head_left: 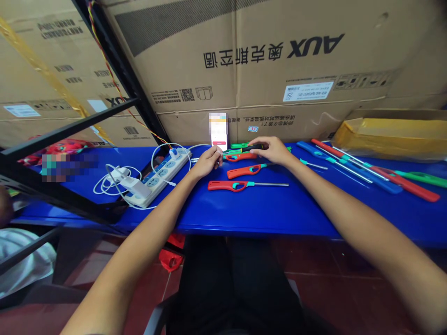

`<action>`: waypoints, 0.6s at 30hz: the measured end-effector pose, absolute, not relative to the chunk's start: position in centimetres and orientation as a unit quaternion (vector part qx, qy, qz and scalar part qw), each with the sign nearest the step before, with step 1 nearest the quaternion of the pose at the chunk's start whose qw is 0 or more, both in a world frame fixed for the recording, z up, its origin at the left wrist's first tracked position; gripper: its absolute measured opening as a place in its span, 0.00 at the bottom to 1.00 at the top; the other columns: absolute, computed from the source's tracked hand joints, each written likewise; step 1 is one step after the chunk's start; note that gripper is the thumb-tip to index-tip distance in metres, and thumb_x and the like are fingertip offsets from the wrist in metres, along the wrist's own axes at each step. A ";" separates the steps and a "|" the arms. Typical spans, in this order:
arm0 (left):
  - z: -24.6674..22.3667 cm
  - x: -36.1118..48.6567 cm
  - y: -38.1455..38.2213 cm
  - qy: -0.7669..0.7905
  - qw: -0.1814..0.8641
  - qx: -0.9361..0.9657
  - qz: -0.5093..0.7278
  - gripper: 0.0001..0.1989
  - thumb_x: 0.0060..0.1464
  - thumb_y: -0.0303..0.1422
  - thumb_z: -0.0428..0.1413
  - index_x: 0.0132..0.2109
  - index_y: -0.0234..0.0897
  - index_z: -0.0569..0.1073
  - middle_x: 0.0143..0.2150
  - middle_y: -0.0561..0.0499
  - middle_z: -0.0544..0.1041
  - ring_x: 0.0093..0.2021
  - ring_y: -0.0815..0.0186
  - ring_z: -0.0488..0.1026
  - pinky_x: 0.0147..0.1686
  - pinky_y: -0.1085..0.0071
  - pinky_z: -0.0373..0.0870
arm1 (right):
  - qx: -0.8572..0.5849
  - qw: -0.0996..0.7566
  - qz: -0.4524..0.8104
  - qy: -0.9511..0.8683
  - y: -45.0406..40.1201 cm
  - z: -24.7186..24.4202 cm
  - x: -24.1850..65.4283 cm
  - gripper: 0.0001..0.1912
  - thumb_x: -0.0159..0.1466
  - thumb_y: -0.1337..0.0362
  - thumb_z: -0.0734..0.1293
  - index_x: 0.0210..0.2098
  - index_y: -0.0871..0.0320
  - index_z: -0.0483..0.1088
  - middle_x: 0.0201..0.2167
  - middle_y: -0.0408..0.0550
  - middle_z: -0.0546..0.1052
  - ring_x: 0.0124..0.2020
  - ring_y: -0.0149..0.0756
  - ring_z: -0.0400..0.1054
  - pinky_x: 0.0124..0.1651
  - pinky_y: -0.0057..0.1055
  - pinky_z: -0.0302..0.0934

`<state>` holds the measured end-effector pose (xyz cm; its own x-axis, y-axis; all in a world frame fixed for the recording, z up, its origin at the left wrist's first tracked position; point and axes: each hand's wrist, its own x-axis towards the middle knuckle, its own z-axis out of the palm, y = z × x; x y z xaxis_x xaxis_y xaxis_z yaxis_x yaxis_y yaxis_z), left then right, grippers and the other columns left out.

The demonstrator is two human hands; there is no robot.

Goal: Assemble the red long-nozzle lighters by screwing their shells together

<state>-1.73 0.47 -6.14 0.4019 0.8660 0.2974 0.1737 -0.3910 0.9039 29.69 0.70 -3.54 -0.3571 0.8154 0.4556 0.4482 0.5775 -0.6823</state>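
My right hand (270, 150) pinches the black handle of a screwdriver (250, 148), whose shaft points left towards my other hand. My left hand (207, 163) is closed, fingers curled, just in front of a lit phone (218, 132); what it grips is hidden. Between my hands lies an orange-red utility lighter (240, 157), with a green one (239, 145) behind it. Closer to me are two more orange-red lighters, one (243, 172) partly under my right hand's side and another (226, 185) with its metal tube pointing right.
A white power strip (162, 176) with chargers and loose cables lies at left, beside a black metal frame (66, 195). Several blue, red and green lighters, including a red one (415, 184), lie at right before an open carton (387, 137). Large cardboard boxes (258, 83) stand behind. Someone's clothing (24, 260) shows at far left.
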 end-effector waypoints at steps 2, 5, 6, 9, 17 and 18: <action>-6.1 -1.7 0.4 0.360 0.417 0.724 0.414 0.22 0.77 0.49 0.56 0.37 0.39 0.68 0.30 0.51 0.75 0.26 0.69 0.70 0.26 0.74 0.66 | -0.405 0.400 0.226 -0.791 0.7 -3.5 29.6 0.17 0.64 0.49 0.77 0.47 0.50 0.88 0.44 0.52 0.88 0.41 0.49 0.76 0.44 0.45 0.66; -6.1 -1.7 0.5 0.361 0.414 0.726 0.413 0.22 0.77 0.49 0.56 0.37 0.39 0.68 0.29 0.52 0.75 0.26 0.70 0.69 0.26 0.74 0.66 | -0.415 0.394 0.213 -0.792 0.5 -3.4 29.6 0.17 0.65 0.48 0.77 0.47 0.50 0.88 0.44 0.52 0.88 0.40 0.48 0.75 0.43 0.45 0.65; -6.1 -1.7 0.5 0.362 0.414 0.726 0.413 0.21 0.77 0.48 0.56 0.37 0.39 0.68 0.29 0.52 0.75 0.25 0.70 0.69 0.26 0.74 0.66 | -0.418 0.391 0.208 -0.793 0.5 -3.3 29.6 0.17 0.65 0.48 0.77 0.48 0.50 0.88 0.44 0.52 0.88 0.40 0.48 0.75 0.43 0.44 0.65; -6.2 -1.8 0.7 0.360 0.412 0.726 0.415 0.20 0.77 0.47 0.56 0.38 0.39 0.68 0.29 0.52 0.75 0.25 0.70 0.69 0.26 0.74 0.66 | -0.427 0.384 0.189 -0.797 0.3 -3.1 29.6 0.17 0.66 0.49 0.76 0.48 0.51 0.88 0.43 0.51 0.88 0.40 0.47 0.76 0.43 0.44 0.64; -6.7 -2.0 0.9 0.394 0.365 0.731 0.420 0.15 0.79 0.38 0.50 0.39 0.40 0.67 0.28 0.54 0.74 0.24 0.70 0.67 0.27 0.74 0.64 | -0.424 0.382 0.133 -0.811 -0.3 -2.6 29.2 0.16 0.69 0.51 0.75 0.49 0.51 0.89 0.43 0.51 0.89 0.41 0.49 0.79 0.45 0.45 0.68; -6.6 -2.0 0.9 0.402 0.354 0.735 0.417 0.15 0.79 0.38 0.51 0.39 0.40 0.67 0.28 0.55 0.74 0.24 0.70 0.67 0.27 0.74 0.64 | -0.423 0.381 0.134 -0.811 -0.4 -2.6 29.1 0.14 0.69 0.52 0.75 0.49 0.50 0.89 0.43 0.51 0.89 0.41 0.50 0.80 0.46 0.46 0.68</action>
<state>-1.99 0.88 -6.59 0.3293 0.8856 0.3275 0.2964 -0.4262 0.8547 29.07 -0.42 -2.56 -0.3516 0.7889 0.5040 0.5846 0.6055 -0.5399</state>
